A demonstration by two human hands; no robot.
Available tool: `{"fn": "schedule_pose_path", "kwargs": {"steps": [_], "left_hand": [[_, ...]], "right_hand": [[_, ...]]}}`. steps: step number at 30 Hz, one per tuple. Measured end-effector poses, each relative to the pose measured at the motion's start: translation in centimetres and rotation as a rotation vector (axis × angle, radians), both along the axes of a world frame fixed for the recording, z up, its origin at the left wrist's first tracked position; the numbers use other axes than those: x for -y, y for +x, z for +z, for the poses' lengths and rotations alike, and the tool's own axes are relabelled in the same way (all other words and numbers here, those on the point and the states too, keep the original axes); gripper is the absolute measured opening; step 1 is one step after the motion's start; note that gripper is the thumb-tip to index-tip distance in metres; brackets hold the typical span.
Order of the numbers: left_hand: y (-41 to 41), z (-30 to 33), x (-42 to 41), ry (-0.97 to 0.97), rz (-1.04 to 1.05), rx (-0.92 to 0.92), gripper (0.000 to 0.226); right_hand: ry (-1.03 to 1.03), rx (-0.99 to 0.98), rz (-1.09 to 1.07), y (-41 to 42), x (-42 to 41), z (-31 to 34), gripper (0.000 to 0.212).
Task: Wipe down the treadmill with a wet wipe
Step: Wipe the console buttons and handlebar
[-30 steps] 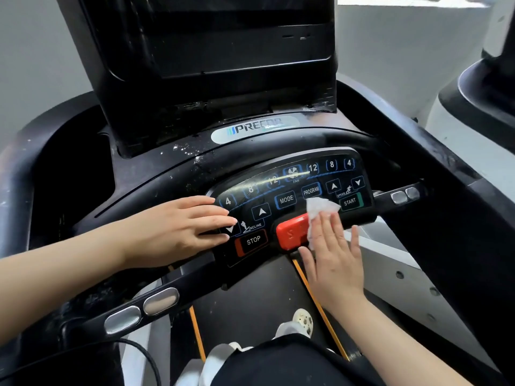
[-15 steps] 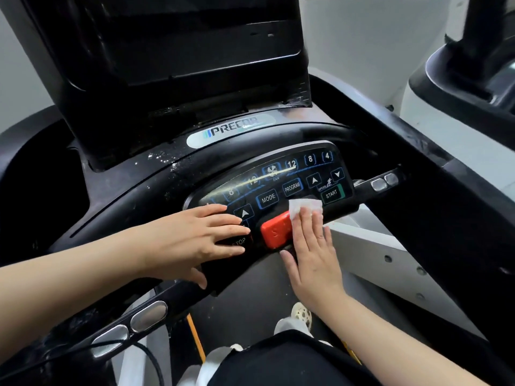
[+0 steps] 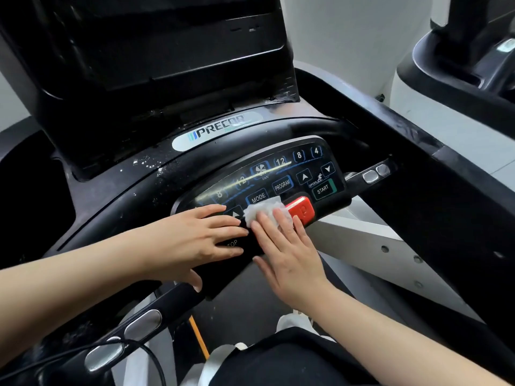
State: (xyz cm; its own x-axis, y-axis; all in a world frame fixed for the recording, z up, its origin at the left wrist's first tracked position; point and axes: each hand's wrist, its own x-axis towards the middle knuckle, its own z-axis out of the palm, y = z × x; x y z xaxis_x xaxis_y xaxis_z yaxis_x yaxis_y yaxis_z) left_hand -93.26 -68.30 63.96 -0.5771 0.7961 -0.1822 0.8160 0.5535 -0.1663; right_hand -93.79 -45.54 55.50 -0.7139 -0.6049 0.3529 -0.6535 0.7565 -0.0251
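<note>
On the console: right hand [image 3: 289,254] lies flat, fingers straight, pressing a crumpled white wet wipe [image 3: 264,211] onto the keypad [image 3: 273,176], just left of the red safety clip [image 3: 301,208] and below the MODE key.
Left hand: left hand [image 3: 192,240] rests open and flat on the keypad's left end, fingers straight, thumb tucked under the edge; it holds nothing and partly covers a key.
Progress: my judgement is mid-task; the wipe is working the lower middle of the keypad.
Left to do: white specks show on the black shroud [image 3: 145,162] below the display housing, and the handrail [image 3: 418,140] on the right looks dusty; both likely unwiped.
Brand: "PRECOR" on a silver badge [image 3: 217,130].
Keys read: MODE, PROGRAM, START, FAN, SPEED; numbers 8, 12, 12, 8, 4.
Partly hidden: "TOP", presumably STOP, between the hands.
</note>
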Motion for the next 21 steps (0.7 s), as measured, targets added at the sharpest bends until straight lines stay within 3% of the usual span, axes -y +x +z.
{"fn": "schedule_pose_path", "kwargs": {"steps": [3, 8, 12, 14, 17, 21], "left_hand": [[0.0, 0.0, 0.0, 0.002, -0.002, -0.001, 0.096], [0.0, 0.1, 0.0, 0.004, -0.003, -0.006, 0.095], [-0.1, 0.0, -0.1, 0.012, -0.005, -0.007, 0.096], [-0.2, -0.1, 0.0, 0.004, -0.011, -0.008, 0.096], [-0.2, -0.2, 0.1, 0.004, -0.016, -0.005, 0.095], [-0.3, -0.3, 0.2, 0.006, -0.028, -0.018, 0.095]], "right_hand": [[0.07, -0.081, 0.071, -1.2, -1.8, 0.5, 0.045], [-0.189, 0.049, -0.138, -3.1, -1.5, 2.0, 0.039], [-0.045, -0.03, 0.068, -0.3, -0.1, 0.0, 0.045], [-0.033, -0.054, -0.006, -1.8, -1.0, 0.0, 0.045], [-0.229, 0.067, -0.265, -4.1, -2.5, 0.2, 0.05], [-0.54, 0.26, -0.252, -2.2, -2.1, -2.0, 0.062]]}}
